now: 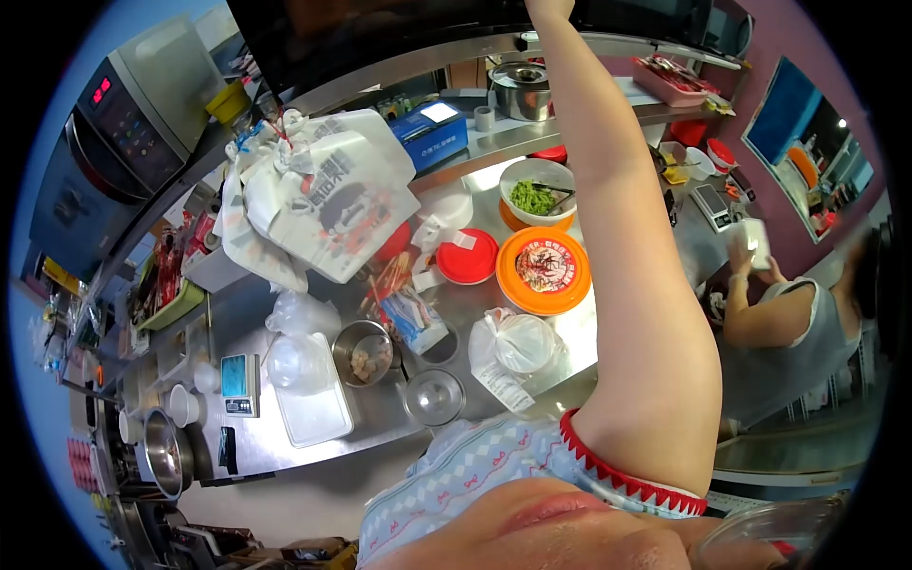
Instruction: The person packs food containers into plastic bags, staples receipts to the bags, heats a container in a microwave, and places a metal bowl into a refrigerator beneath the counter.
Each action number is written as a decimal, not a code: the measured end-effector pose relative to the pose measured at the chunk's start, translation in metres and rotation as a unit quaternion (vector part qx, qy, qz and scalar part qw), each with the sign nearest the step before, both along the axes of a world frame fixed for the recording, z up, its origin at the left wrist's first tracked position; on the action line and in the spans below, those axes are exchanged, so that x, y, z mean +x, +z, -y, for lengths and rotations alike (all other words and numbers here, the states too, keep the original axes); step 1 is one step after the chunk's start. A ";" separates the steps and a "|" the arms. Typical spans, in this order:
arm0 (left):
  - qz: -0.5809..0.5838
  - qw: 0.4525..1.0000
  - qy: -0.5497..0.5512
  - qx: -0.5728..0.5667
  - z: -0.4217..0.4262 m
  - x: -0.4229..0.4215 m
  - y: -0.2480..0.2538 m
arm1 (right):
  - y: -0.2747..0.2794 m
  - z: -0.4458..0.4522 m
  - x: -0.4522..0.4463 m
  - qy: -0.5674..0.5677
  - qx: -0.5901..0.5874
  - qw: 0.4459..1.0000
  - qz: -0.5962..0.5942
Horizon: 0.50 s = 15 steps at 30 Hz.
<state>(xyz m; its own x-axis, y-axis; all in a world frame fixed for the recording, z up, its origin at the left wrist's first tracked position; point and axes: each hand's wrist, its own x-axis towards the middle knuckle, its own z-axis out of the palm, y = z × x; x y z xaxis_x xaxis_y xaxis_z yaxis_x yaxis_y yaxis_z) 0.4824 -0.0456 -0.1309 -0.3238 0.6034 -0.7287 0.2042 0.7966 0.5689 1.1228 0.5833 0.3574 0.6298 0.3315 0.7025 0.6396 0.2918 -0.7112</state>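
Observation:
My right arm reaches straight up across the view. My right hand [550, 8] shows only at the top edge, in front of a dark glossy panel [380, 38]; its fingers are cut off, so I cannot tell what they hold. Below, beside the forearm, are an orange-lidded round tub [543, 271], a white bowl [511, 174] of chopped greens [537, 198] and a red-lidded tub [466, 256]. A tied white plastic bag [514, 350] with a paper slip lies nearer me. My left hand is out of view.
Large printed bags [332, 195] hang at left of centre. On the steel table [285, 456] are a metal pot [364, 351], a white tray [309, 404] and a scale [239, 380]. A microwave [142, 104] stands upper left. To the right, another person [788, 332] holds something white.

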 end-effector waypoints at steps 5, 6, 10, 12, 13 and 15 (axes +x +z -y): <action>0.007 0.999 0.022 0.032 0.021 -0.013 -0.010 | -0.001 -0.013 0.014 -0.066 -0.125 0.987 0.072; 0.007 0.998 0.039 0.045 0.043 -0.016 -0.015 | -0.008 -0.030 0.021 -0.100 -0.199 0.970 0.095; -0.036 0.991 0.092 0.085 0.166 -0.008 -0.054 | -0.068 0.004 -0.029 -0.021 -0.183 0.922 0.342; -0.081 0.987 0.099 0.097 0.203 0.018 -0.062 | -0.100 0.109 -0.089 0.335 -0.064 0.940 -0.011; -0.173 0.982 -0.069 0.017 0.201 0.016 -0.047 | -0.114 0.160 -0.112 0.420 -0.055 0.901 -0.097; -0.051 0.975 0.214 0.017 0.212 0.024 -0.061 | -0.146 0.246 -0.145 0.490 -0.094 0.855 -0.143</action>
